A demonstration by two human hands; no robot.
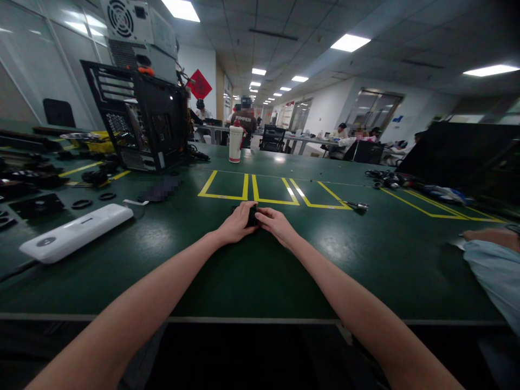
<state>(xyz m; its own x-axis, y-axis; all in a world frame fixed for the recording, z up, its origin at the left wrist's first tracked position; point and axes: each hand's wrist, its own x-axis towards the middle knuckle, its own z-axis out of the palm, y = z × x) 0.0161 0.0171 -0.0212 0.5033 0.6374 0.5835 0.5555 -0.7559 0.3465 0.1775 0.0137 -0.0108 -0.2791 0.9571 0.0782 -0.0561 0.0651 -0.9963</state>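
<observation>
Between my two hands, low over the green table (260,271), is a small black object (252,216); its kind is too small and too covered to make out. My left hand (238,223) wraps round its left side, fingers closed over the top. From the right, my right hand (276,225) grips the same object with thumb and fingers pinched. Just beyond my hands lie yellow tape outlines (276,202) on the tabletop. A metal-ended tool or connector (358,206) rests at the right-hand outline's corner.
To the left lie a white power strip (77,233), black rings (82,204) and an open computer case (150,124). A white cup (235,143) stands at the back. On the right are cables (390,177), a black monitor (467,157) and another person's sleeve (493,265).
</observation>
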